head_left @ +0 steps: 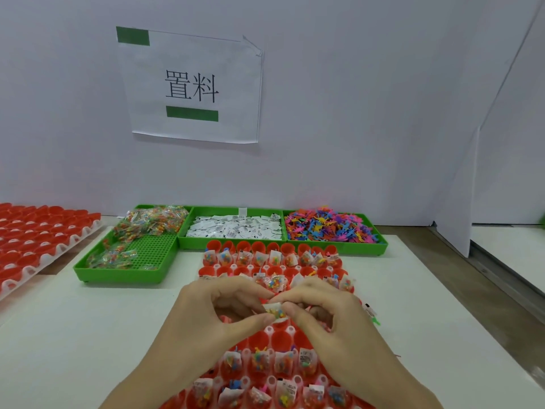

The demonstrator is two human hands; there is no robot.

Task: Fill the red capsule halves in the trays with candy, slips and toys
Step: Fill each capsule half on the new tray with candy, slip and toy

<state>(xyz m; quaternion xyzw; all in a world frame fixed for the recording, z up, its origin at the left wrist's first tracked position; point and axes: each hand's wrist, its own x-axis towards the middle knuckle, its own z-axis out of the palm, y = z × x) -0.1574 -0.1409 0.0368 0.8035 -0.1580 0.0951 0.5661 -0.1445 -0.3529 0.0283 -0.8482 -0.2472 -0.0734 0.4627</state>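
Two hands, left (pixel 218 314) and right (pixel 327 317), pinch one small clear candy packet with a white slip (pixel 275 312) together above the red capsule-half tray (pixel 280 340), hiding its middle rows. Three green plastic bins (pixel 233 245) sit behind; another red tray (pixel 38 240) is cut off left.

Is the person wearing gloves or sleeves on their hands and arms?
No. The left hand and right hand are bare, with no gloves, rings or watch showing. Both forearms are bare too, with no sleeve in view. The fingernails look short and plain.
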